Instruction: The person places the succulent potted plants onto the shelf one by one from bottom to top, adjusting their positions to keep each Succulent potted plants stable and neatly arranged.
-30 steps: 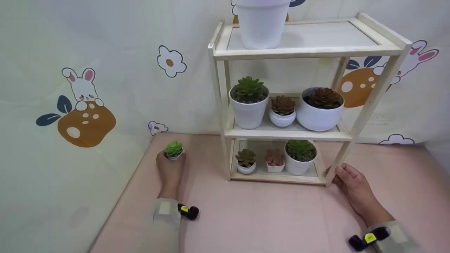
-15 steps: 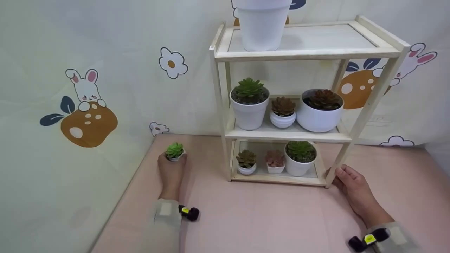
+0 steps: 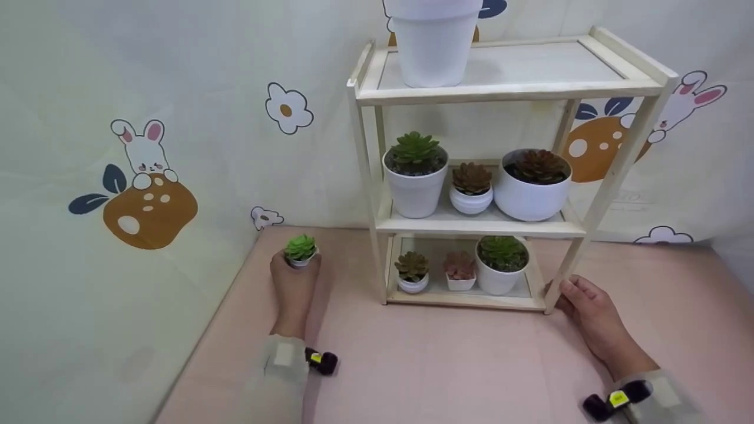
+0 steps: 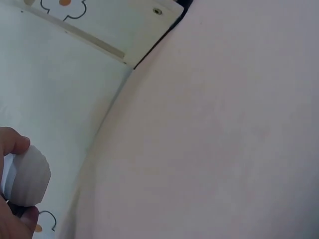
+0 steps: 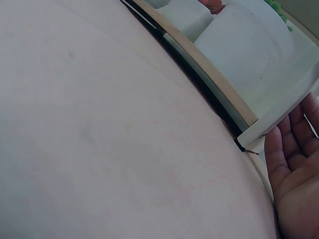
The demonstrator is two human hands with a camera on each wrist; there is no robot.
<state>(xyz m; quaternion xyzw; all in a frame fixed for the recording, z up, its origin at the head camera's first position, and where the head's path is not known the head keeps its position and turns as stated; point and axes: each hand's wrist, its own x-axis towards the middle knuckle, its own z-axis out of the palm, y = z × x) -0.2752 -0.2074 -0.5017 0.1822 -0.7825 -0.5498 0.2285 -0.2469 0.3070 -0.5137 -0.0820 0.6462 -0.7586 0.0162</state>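
At the left of the head view, my left hand (image 3: 294, 282) grips a small potted succulent (image 3: 301, 247) with bright green leaves. The left wrist view shows the faceted white pot (image 4: 31, 177) between thumb and fingers; its leaves are out of sight there. My right hand (image 3: 595, 318) holds the front right leg of a pale wooden plant shelf (image 3: 483, 227) low down. One fingertip shows past the far side of that leg. In the right wrist view, fingers (image 5: 294, 134) lie against the leg's outer side.
A large white pot (image 3: 436, 47) stands on the top tier. The middle tier bears a green succulent (image 3: 415, 182), a small brown one (image 3: 471, 188) and a wide-potted one (image 3: 533, 188). Below are a small succulent (image 3: 412, 274), a pink one (image 3: 459, 272) and a green one (image 3: 502, 268).
My left hand has shifted slightly to the right with the small potted succulent. My right hand stays at the shelf leg, and the head view has moved a little.
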